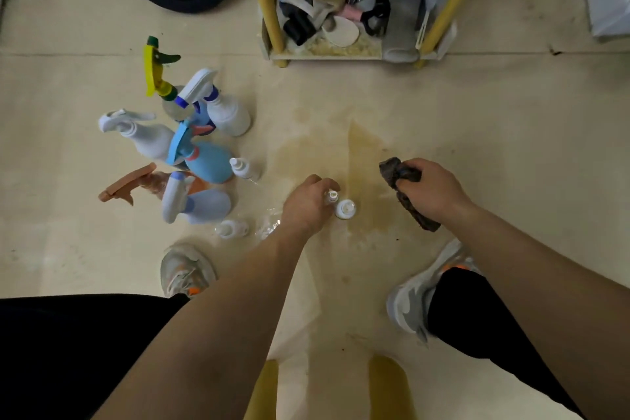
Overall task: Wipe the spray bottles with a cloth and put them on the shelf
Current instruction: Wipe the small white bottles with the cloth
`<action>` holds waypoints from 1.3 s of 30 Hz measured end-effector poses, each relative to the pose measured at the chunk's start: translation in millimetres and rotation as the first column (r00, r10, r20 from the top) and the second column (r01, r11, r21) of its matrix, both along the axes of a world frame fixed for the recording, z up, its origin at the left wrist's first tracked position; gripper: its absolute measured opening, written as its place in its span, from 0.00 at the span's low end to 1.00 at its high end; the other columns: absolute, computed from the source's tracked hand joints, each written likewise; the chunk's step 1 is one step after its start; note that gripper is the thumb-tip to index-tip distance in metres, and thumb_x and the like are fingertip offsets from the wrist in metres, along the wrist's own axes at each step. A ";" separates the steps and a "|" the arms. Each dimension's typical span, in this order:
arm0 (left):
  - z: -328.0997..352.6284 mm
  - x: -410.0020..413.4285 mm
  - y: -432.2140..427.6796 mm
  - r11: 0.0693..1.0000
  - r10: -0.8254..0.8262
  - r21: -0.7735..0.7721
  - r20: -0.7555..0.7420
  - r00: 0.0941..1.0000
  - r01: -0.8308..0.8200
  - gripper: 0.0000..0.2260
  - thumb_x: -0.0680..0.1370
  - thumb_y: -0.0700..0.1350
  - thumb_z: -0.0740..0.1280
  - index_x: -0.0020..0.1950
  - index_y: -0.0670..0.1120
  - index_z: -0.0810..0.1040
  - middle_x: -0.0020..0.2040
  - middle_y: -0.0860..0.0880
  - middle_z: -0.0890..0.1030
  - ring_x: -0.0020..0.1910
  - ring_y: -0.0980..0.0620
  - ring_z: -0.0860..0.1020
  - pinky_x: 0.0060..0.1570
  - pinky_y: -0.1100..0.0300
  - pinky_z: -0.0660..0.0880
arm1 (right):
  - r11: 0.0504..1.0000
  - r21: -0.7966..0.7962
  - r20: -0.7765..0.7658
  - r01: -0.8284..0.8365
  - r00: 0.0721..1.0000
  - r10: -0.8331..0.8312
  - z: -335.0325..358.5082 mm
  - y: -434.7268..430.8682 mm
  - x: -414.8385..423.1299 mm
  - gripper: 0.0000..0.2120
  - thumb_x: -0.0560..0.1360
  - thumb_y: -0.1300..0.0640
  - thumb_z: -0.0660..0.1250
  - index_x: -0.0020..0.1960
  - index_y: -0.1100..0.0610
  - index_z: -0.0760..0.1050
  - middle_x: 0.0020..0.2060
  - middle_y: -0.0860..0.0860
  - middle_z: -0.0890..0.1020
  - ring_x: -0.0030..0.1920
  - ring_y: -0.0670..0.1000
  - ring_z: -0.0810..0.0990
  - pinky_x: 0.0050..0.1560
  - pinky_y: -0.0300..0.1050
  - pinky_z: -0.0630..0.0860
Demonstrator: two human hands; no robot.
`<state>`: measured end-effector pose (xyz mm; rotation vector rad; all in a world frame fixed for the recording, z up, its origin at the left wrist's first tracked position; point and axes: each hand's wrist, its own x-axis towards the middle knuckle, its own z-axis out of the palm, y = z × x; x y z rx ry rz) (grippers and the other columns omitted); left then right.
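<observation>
Left hand (306,205) grips small bottle (331,197); right hand (433,192), cloth (398,173).

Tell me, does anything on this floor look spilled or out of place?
Yes. A yellowish stain spreads over the floor between the left hand and right hand, like a spill. The spray bottles stand crowded on the floor at left, not on the shelf.

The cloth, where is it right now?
In the head view, right of centre: the dark cloth is gripped in the right hand, just right of the small bottle the left hand holds.
</observation>
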<state>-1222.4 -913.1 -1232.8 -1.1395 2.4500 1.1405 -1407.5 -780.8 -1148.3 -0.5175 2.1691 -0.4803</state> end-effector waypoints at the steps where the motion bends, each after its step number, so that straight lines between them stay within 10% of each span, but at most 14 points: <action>1: -0.8 0.1 -0.2 1.000 -0.009 -0.004 0.000 1.000 0.009 0.15 0.75 0.42 0.72 0.61 0.51 0.81 0.55 0.50 0.78 0.52 0.48 0.79 0.45 0.58 0.72 | 1.000 -0.004 -0.002 0.000 1.000 0.000 -1.4 -1.2 0.5 0.15 0.81 0.57 0.64 0.68 0.52 0.75 0.51 0.50 0.78 0.48 0.53 0.75 0.48 0.44 0.68; 16: 149.1 -17.1 -36.6 0.982 -0.099 -0.172 -0.096 0.990 0.081 0.07 0.70 0.51 0.76 0.42 0.53 0.80 0.43 0.53 0.75 0.45 0.48 0.77 0.43 0.53 0.74 | 0.870 -0.492 -0.051 -0.012 0.999 -0.015 124.1 -54.9 42.5 0.05 0.79 0.51 0.68 0.54 0.46 0.80 0.41 0.44 0.84 0.41 0.48 0.82 0.40 0.36 0.75; 25: 262.8 -5.6 -39.1 0.947 -0.219 -0.287 -0.251 0.943 0.144 0.12 0.70 0.47 0.77 0.51 0.44 0.83 0.48 0.47 0.80 0.46 0.46 0.79 0.46 0.50 0.78 | 0.823 -0.562 -0.052 -0.083 0.997 0.065 212.4 -54.3 52.3 0.07 0.80 0.52 0.69 0.44 0.42 0.79 0.35 0.43 0.82 0.35 0.45 0.80 0.37 0.40 0.75; 30: 305.5 7.1 -38.6 0.994 -0.054 -0.111 -0.435 0.899 0.006 0.08 0.73 0.41 0.77 0.52 0.45 0.84 0.47 0.48 0.82 0.43 0.49 0.83 0.46 0.53 0.80 | 0.779 -0.611 0.205 0.140 0.979 -0.015 244.0 -59.1 36.8 0.12 0.80 0.55 0.68 0.62 0.57 0.81 0.58 0.55 0.84 0.60 0.58 0.82 0.61 0.57 0.79; 39: 337.2 8.4 -40.5 0.884 0.459 0.399 -0.644 0.612 -0.243 0.11 0.76 0.40 0.76 0.57 0.41 0.83 0.48 0.43 0.85 0.41 0.55 0.83 0.39 0.64 0.78 | 0.568 -0.743 0.398 0.353 0.916 -0.049 256.6 -75.3 65.1 0.14 0.85 0.55 0.58 0.55 0.53 0.82 0.51 0.55 0.87 0.53 0.57 0.86 0.57 0.60 0.80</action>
